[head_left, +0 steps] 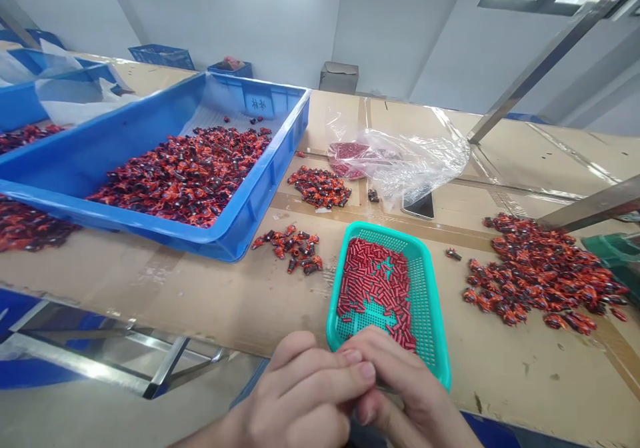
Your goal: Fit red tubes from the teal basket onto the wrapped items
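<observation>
Left hand (303, 395), right hand (403, 375) together, each grip unclear, cardboard-covered table (215, 295), pale wall (385, 28) behind

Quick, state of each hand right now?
Left hand: closed, fingers curled; anything held is hidden.
Right hand: fingers bent, meeting the left; grip cannot be told.

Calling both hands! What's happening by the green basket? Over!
Left-hand grip, right-hand grip: fingers bent, close together, anything held hidden. Red pieces: loose in green basket. Both grips hide part of basket's near end.
</observation>
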The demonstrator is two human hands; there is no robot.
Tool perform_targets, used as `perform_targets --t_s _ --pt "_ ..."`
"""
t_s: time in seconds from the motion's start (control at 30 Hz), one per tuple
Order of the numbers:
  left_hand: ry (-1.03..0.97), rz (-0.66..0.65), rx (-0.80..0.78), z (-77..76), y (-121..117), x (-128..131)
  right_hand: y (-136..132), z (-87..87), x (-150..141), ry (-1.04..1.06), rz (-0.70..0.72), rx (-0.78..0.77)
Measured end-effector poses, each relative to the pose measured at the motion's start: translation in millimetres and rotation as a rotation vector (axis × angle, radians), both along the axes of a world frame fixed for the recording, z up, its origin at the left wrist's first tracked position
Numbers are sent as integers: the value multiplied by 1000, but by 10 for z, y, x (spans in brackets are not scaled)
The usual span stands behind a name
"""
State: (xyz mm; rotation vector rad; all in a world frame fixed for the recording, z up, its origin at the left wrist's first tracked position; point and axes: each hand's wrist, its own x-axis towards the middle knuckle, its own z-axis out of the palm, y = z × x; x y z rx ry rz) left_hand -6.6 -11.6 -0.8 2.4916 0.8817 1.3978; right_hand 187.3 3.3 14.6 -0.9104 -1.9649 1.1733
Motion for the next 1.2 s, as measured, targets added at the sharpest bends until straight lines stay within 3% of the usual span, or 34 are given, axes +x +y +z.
perform_targets --t_s 0.03,0.1,0.17,0.27,0.4,0.5,0.57,0.63,0.7,0.8,0.87,1.07,1.2 --pt "25 5 26 -12 81 -13 6 -26 83 -48 -57 23" --pt "117 155 26 -65 271 -79 51 -122 347 -199 -244 117" --pt "246 359 -35 -162 474 -187 145 -274 723 -407 -491 275" --pt "360 509 -129 -347 741 -352 333 -525 1350 -755 -785 527" --pt "434 567 -216 -525 945 -426 531 -667 1891 -921 -908 570" --pt "419 570 -250 -577 999 -409 579 -618 1906 -938 -944 604" --pt "381 552 -260 -581 1005 -408 545 -535 1734 -900 -928 641" --pt "325 518 -255 -559 983 -421 462 -417 1452 -844 -819 662" --pt "261 473 -241 -506 929 -434 365 -280 1122 -784 -581 615" --pt "177 381 -233 -378 785 -413 283 -123 709 -772 -168 405" --pt "62 290 -293 -284 660 -360 291 -109 564 -822 -31 313" --pt "-273 74 -512 -132 370 -161 364 -297 566 -852 -33 299" --pt "-319 54 -519 -120 285 -118 278 -138 519 -681 -70 227"
